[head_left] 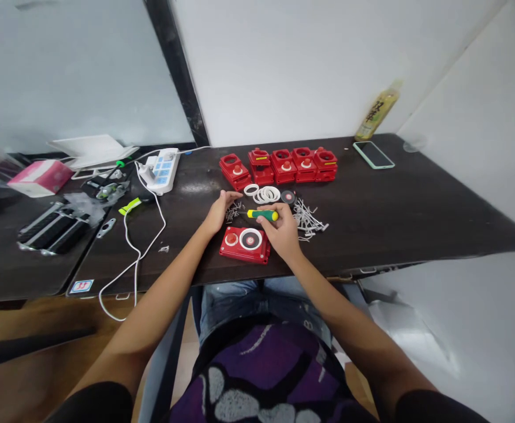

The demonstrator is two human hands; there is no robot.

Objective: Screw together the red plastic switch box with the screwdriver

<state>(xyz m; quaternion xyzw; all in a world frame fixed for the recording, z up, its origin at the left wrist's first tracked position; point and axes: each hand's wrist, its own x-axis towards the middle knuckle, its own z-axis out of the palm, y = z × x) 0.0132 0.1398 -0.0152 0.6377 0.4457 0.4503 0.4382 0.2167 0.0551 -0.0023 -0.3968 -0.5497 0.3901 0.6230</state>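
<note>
A flat red box (244, 244) with a white ring and a round button on top lies on the dark table (394, 211) near its front edge. My right hand (283, 231) is closed round a green and yellow screwdriver (263, 215), held level just above the box's far side. My left hand (220, 210) rests beside a small pile of screws (234, 210), fingers curled onto them; what they pinch is too small to make out. White rings (265, 194) and a black disc (288, 197) lie just beyond.
Several red housings (284, 164) stand in a row behind. Metal pins (308, 218) are scattered at the right. A phone (373, 154) and bottle (377, 111) sit far right. A power strip (163, 169) with white cable, pink box (40, 177) and tools (54, 226) lie left.
</note>
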